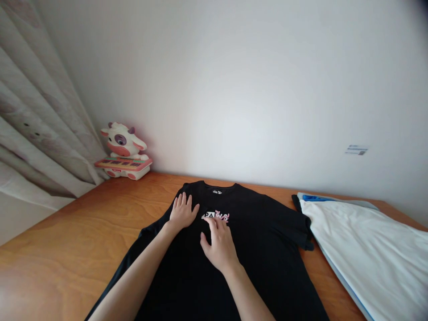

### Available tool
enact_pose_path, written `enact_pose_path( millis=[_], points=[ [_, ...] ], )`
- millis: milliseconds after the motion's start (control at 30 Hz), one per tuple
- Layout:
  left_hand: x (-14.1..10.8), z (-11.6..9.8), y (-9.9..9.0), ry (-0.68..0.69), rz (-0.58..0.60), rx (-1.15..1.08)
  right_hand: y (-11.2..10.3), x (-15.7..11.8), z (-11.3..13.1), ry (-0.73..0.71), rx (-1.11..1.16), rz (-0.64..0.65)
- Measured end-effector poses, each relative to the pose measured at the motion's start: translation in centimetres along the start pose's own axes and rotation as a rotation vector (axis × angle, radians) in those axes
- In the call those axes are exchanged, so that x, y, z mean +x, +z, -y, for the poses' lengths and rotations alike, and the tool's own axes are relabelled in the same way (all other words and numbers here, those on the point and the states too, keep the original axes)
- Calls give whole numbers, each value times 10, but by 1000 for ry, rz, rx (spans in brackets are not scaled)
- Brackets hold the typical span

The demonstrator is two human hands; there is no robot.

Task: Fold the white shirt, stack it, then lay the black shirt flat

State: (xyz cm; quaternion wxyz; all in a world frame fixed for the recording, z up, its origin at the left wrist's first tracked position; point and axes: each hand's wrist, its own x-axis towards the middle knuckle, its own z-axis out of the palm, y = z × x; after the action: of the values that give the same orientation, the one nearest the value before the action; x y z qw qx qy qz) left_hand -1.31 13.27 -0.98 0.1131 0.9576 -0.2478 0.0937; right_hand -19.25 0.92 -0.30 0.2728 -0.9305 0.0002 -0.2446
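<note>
Far left on the wooden desk [83,240], against the wall: a cow-shaped toy keyboard [124,152]. Mid-desk, spread flat with collar toward the wall: a black T-shirt [261,232]. Left hand [182,211] open, palm down, pressed flat on its chest. Right hand [219,243] open too, fingers spread over the white-and-pink chest print [217,216]. Far right: a stack of white and blue garments [368,254], just beside the shirt's sleeve.
</note>
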Motion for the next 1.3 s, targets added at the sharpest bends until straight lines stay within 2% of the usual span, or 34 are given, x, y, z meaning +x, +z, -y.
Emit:
enact_pose_path(
  millis=[133, 200, 367, 533, 633, 733, 867, 933, 1000, 1067, 1133, 1200, 1300],
  points=[
    [-16, 22, -16, 174, 60, -182, 0, -1, 0, -1, -18, -2],
    [-28, 32, -23, 210, 55, -165, 1, 0, 0, 6, -27, -7],
    [-57, 37, -27, 166, 75, 31, 3, -1, -3, 4, -18, -21],
    [-56, 30, -29, 125, 187, 123, 2, 0, -4, -19, 151, -161],
    [-55, 10, -29, 54, 192, 212, -2, 2, -6, 11, 297, -256],
    [-67, -26, -25, 52, 159, 239, -8, 0, -12, 111, 372, -317],
    [-84, -75, -23, 133, 162, 168, -19, -14, -21, 182, 399, -305],
    [-87, -91, -25, 110, 184, 157, -24, -22, -24, 224, 477, -296],
    [-86, -97, -27, 76, 187, 147, -31, -27, -28, 282, 574, -280],
    [-85, -93, -26, 73, 155, 132, -46, -29, -39, 313, 559, -252],
    [-85, -82, -22, 108, 112, 111, -72, -30, -60, 330, 327, -231],
    [-86, -68, -18, 148, 81, 103, -108, -33, -91, 380, -105, -233],
    [-87, -54, -14, 143, 70, 115, -164, -40, -139, 547, -318, -266]
  ],
)
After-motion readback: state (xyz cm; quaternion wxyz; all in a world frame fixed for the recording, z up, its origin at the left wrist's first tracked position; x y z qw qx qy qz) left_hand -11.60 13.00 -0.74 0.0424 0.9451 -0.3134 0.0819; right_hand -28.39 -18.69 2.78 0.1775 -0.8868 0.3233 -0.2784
